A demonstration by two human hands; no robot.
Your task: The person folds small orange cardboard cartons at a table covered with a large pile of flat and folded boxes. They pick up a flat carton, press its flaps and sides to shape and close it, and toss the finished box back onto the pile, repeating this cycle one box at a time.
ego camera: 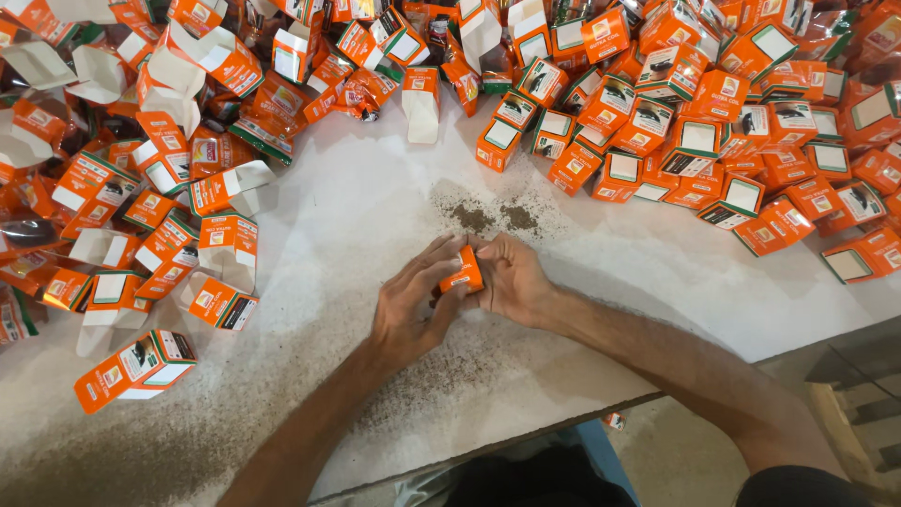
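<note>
One small orange box (462, 273), held just above the white counter (375, 216) at mid-front, between both hands. Left hand (408, 305): fingers curled and pressed together around the box's lower left side, thumb on its near face. Right hand (514, 282): fingers pinching the box's upper right end, knuckles toward the far side. The box's long axis runs on a slant, low left to high right, so each hand has one end; neither is clearly the nearer, both touching. Whether its flap is shut cannot be told. Just beyond the hands: two dark patches of spilled grains (493, 218) on the counter. Far right: a heap of closed orange boxes (713, 122). Far left: a heap of open, unfilled orange and white cartons (169, 188), flaps up. One carton (136, 371) lies alone at near left, well apart from the hands.
</note>
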